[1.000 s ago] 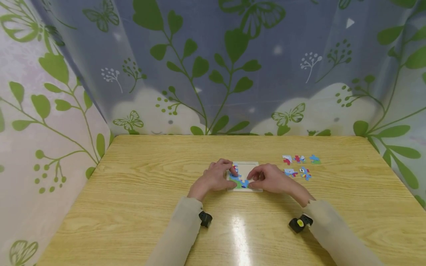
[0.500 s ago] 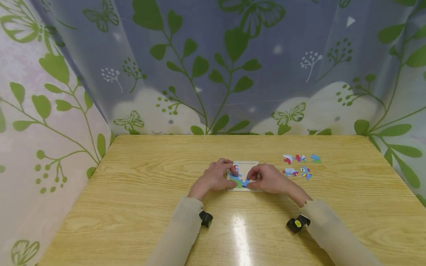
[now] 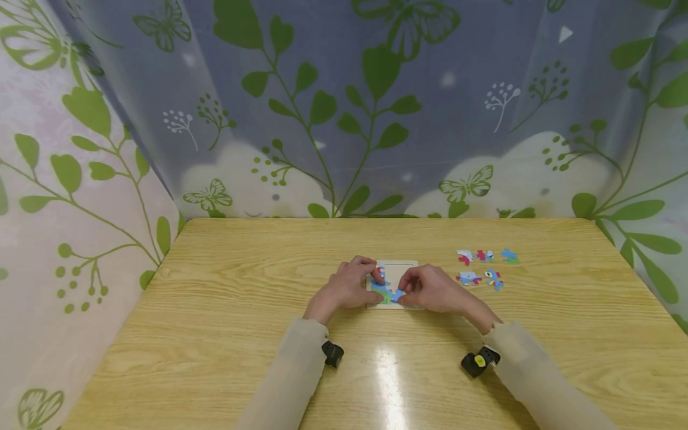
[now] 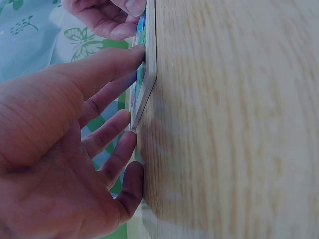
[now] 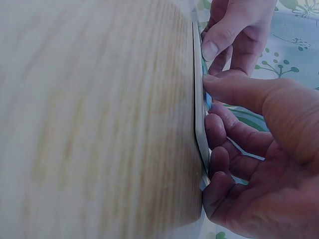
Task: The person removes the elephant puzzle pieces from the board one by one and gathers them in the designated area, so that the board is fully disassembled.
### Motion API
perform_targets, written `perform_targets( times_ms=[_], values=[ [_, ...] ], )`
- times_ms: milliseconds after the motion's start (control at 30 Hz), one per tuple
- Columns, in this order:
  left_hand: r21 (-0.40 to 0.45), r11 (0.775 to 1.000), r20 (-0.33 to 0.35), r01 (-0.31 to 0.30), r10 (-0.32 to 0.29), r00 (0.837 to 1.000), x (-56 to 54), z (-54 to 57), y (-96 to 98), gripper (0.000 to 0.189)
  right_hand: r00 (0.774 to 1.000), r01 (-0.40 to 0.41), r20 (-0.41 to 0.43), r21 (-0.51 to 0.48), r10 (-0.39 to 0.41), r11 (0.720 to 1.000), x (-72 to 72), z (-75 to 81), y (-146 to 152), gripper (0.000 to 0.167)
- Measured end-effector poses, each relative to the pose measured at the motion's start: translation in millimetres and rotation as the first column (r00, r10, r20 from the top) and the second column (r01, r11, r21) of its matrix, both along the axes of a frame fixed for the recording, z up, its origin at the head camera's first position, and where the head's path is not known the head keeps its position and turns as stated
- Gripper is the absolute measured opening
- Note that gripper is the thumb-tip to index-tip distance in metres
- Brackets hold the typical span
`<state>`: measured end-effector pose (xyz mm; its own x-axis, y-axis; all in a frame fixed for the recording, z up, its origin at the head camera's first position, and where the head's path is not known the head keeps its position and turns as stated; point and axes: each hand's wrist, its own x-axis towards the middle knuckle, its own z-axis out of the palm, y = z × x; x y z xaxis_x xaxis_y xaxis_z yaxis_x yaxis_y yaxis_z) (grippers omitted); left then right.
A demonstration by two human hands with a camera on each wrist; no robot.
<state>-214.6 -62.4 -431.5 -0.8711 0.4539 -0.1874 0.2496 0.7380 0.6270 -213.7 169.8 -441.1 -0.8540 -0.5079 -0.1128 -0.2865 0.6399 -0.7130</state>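
A small jigsaw tray (image 3: 409,263) with a pale rim lies flat on the table. Joined blue and green pieces (image 3: 380,292) fill its left side and part of the lower edge. My left hand (image 3: 349,285) rests over that side, thumb and fingertips touching the pieces; in the left wrist view, the other fingers reach past the tray edge (image 4: 151,64). At the lower middle, my right hand (image 3: 434,289) pinches a blue puzzle piece (image 3: 396,295) between thumb and fingers. The right wrist view shows only a sliver of blue piece (image 5: 208,101) beneath the fingers.
Several loose puzzle pieces lie in two rows right of the tray, among them a blue and green piece (image 3: 509,257) and one with an eye (image 3: 493,279). The wooden table (image 3: 231,370) ends at a patterned curtain (image 3: 333,119).
The blue piece under my right hand has shifted very slightly and turned a little at the tray's lower edge. My left hand stays in the same spot.
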Motion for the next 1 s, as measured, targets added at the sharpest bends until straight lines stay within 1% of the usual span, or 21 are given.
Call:
perform_targets(
  times_ms=[300,600,833,1000],
  values=[
    [-0.005,1.0,-0.001,0.002,-0.002,1.0,0.3,0.8,-0.3,0.019,1.0,0.006,0.009,-0.032,-0.006,0.999,0.1,-1.3,0.0,0.015],
    [0.003,1.0,0.011,0.018,-0.018,1.0,0.0,0.9,-2.2,0.021,0.999,0.025,0.04,-0.064,-0.022,0.998,0.2,-2.8,1.6,0.017],
    [0.015,1.0,0.024,0.025,-0.026,0.999,1.3,3.6,-5.2,0.026,0.999,0.007,0.039,-0.11,-0.003,0.994,0.7,-3.3,4.1,0.017],
    [0.015,0.999,0.026,0.033,-0.034,0.999,1.4,3.7,-5.3,0.028,0.998,0.006,0.064,-0.151,0.003,0.988,1.4,-4.7,8.4,0.017]
  ],
)
